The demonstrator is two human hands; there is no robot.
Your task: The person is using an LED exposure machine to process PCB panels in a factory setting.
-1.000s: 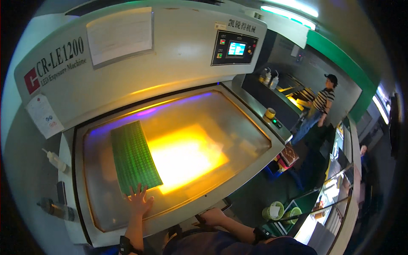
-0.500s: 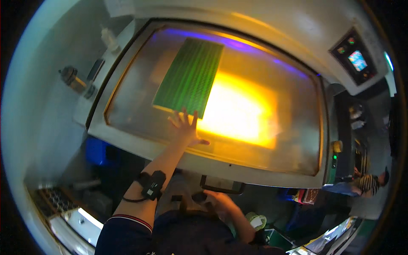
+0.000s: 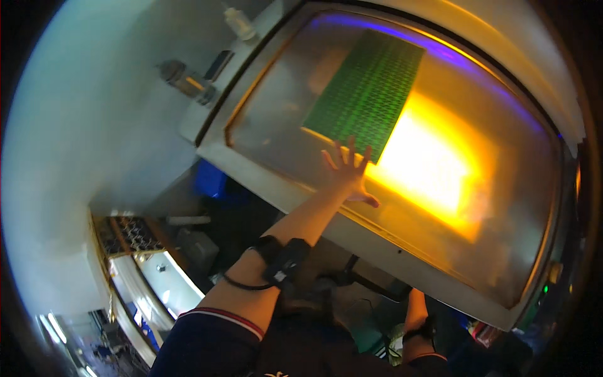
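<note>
A green patterned rectangular panel (image 3: 374, 88), resembling a circuit board, lies on the lit glass-like surface (image 3: 270, 119) of a large framed machine. My left hand (image 3: 348, 173) is stretched over the near edge of that panel with fingers spread. Its fingertips overlap the panel edge; whether they press on it I cannot tell. Below the machine's front rim, my right hand (image 3: 416, 303) reaches up to the end of a black handle (image 3: 375, 287). The rim and handle hide its fingers, so its grip does not show. A black device (image 3: 289, 261) is strapped to my left forearm.
Bright yellow light (image 3: 433, 163) glows right of the panel. The raised frame (image 3: 402, 250) borders the surface. A clear cylindrical fitting (image 3: 188, 81) and a white bottle-like part (image 3: 240, 24) stand at the left. A blue bin (image 3: 210, 179) sits below the frame.
The view has turned, shifting the machine rightward. My right hand has moved from near my body to the handle below the front rim. My left hand stays spread at the panel's near edge.
</note>
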